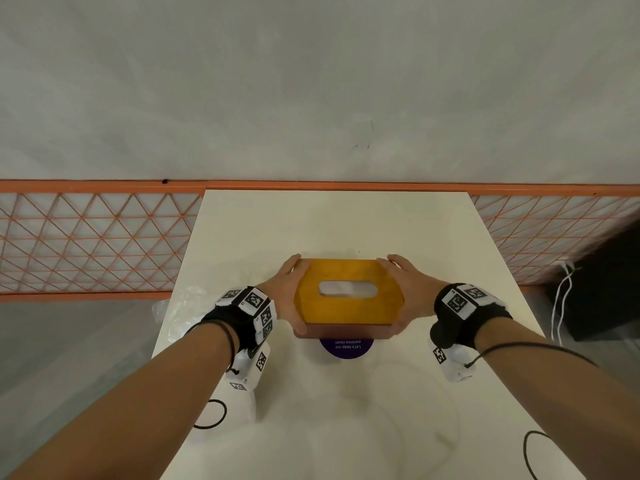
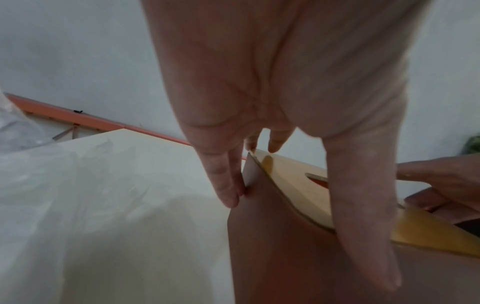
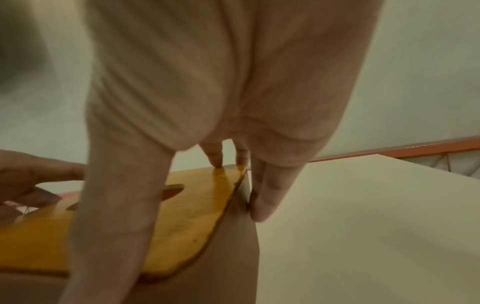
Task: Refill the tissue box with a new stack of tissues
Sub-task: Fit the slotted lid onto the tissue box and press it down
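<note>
The tissue box (image 1: 348, 306) has a yellow wooden top and brown sides, and it sits mid-table between my hands. White shows through its oval slot (image 1: 347, 289). My left hand (image 1: 293, 294) grips the box's left end, fingers along the far corner and thumb on the near side. My right hand (image 1: 399, 294) grips the right end the same way. In the left wrist view my left-hand fingers (image 2: 228, 191) press the brown side of the box (image 2: 293, 197). The right wrist view shows my right-hand fingers (image 3: 262, 201) against the box (image 3: 182, 226). I cannot tell whether the box is lifted.
Crumpled clear plastic wrap (image 1: 176, 306) lies at the table's left edge. A purple round sticker (image 1: 346, 346) lies just nearer than the box. The cream table (image 1: 346, 220) ends at an orange mesh rail (image 1: 93, 244). A dark object with white cables (image 1: 561, 299) stands to the right.
</note>
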Motion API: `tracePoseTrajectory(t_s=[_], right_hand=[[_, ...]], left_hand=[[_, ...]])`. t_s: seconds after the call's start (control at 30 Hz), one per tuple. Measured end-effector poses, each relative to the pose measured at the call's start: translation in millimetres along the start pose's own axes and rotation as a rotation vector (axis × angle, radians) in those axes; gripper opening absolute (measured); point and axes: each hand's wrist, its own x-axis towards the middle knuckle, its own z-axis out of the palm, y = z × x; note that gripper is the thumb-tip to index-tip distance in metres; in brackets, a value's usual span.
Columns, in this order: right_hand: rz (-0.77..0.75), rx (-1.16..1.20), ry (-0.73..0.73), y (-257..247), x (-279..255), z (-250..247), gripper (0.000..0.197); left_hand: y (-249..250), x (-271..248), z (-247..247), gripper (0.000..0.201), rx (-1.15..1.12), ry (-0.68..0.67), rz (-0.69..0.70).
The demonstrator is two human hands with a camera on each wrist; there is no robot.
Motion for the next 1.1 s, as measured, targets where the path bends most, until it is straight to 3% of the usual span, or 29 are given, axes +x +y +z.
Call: tracePoseTrajectory(t_s=[0.37,0.57,0.67,0.8,1.1], right_hand=[[-0.010,-0.157,0.090,-2,-1,-1,0.141],[-0.009,-0.218,0.075,-7,-4,0,0.145],[-0.046,-0.216,0.083,-8,-4,9,0.151],[-0.093,-0.198,0.173,-11,-3,17,0.143],[-0.117,-0.395,0.235,-17,-2,14,0.141]], left_hand=[[-2,3,-2,0.137,0.063,0.069,0.026],[-1,7,1,0.144,0.201,0.064,0.042],[-1,8,11,0.149,0.300,0.128,0.040],[-4,11,20,0.144,0.334,0.216,0.063],[-1,19,20,0.130,0.490,0.251,0.151]])
